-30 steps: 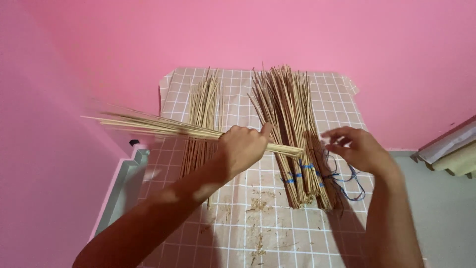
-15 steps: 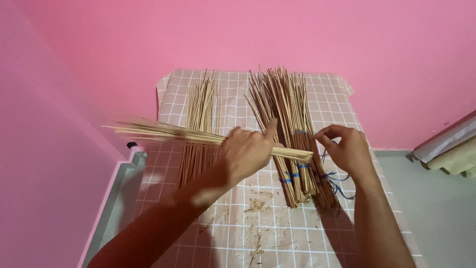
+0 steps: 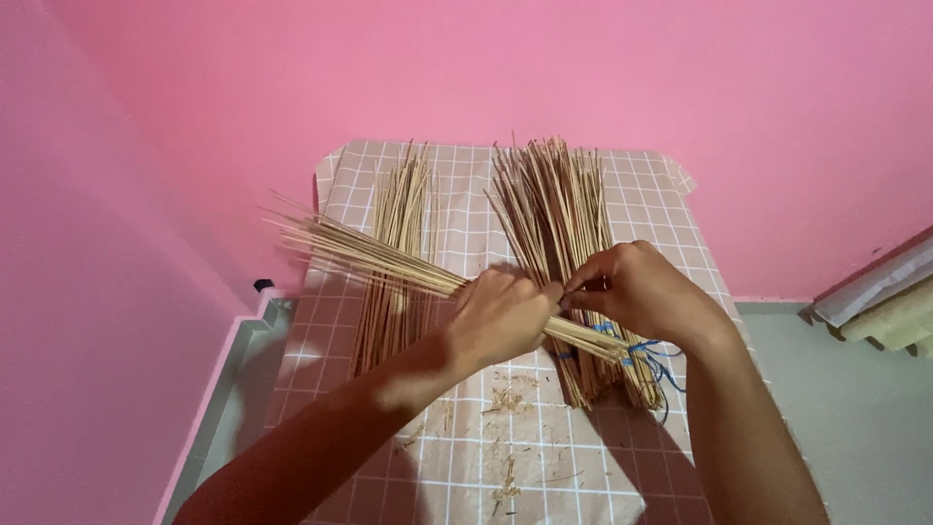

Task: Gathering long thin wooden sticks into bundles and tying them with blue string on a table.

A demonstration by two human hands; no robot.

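My left hand (image 3: pixel 502 313) grips a bundle of thin tan sticks (image 3: pixel 374 255) held crosswise, its tips fanning out to the left. My right hand (image 3: pixel 637 289) meets it at the bundle's thick end, fingers pinching at the sticks beside the left thumb. Under both hands lies a larger pile of sticks (image 3: pixel 555 199) bound with blue string (image 3: pixel 653 356) near its lower end. A second loose pile of sticks (image 3: pixel 398 282) lies to the left, partly beneath the held bundle.
A checked beige cloth (image 3: pixel 671 214) covers the surface, with stick scraps (image 3: pixel 505 399) scattered near me. Pink walls (image 3: pixel 243 107) close in at the back and left. A grey ledge (image 3: pixel 228 379) runs along the left; folded fabric (image 3: pixel 884 292) sits at the right.
My right hand has moved left from the blue string to the end of the held bundle. The bundle has swung lower and closer to the bound pile.
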